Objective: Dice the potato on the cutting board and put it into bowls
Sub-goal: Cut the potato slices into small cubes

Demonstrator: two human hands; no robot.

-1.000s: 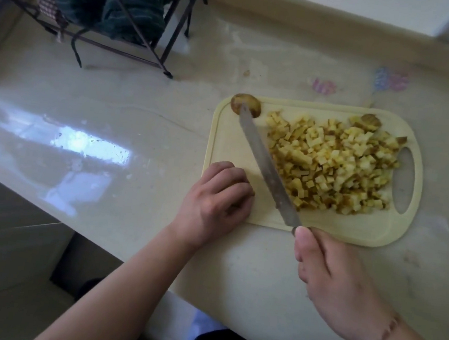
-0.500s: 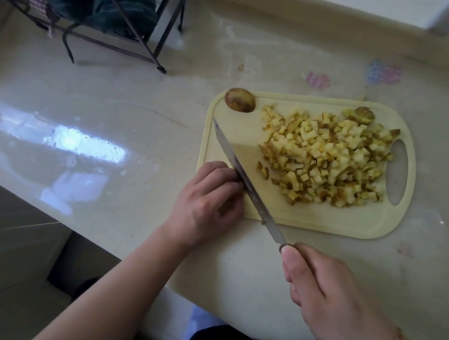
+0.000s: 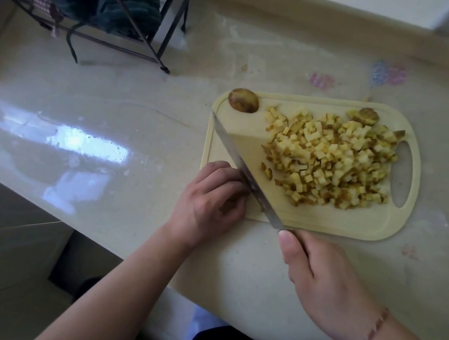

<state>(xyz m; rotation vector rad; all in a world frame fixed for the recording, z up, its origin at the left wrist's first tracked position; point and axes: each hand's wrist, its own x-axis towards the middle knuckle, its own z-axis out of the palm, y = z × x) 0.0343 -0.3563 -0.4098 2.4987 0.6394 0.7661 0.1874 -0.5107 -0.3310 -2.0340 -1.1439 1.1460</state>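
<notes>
Drawing knife [image 3: 245, 169] back from potato end [image 3: 243, 104], right hand [image 3: 327, 288] gripping handle, left hand [image 3: 212, 199] curling, empty, at cutting board [image 3: 323, 221] corner, diced potato [image 3: 329, 161] piling rightward.

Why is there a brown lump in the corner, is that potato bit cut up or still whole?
Not diced. The potato end sits in one piece at the cutting board's far left corner, apart from the diced pile.

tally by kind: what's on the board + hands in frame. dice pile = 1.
cutting board: 1
diced potato pile: 1
potato end pieces: 2 (far-left corner, far edge near the handle hole)
knife: 1
hands: 2 (left, right)
Total: 7
</notes>
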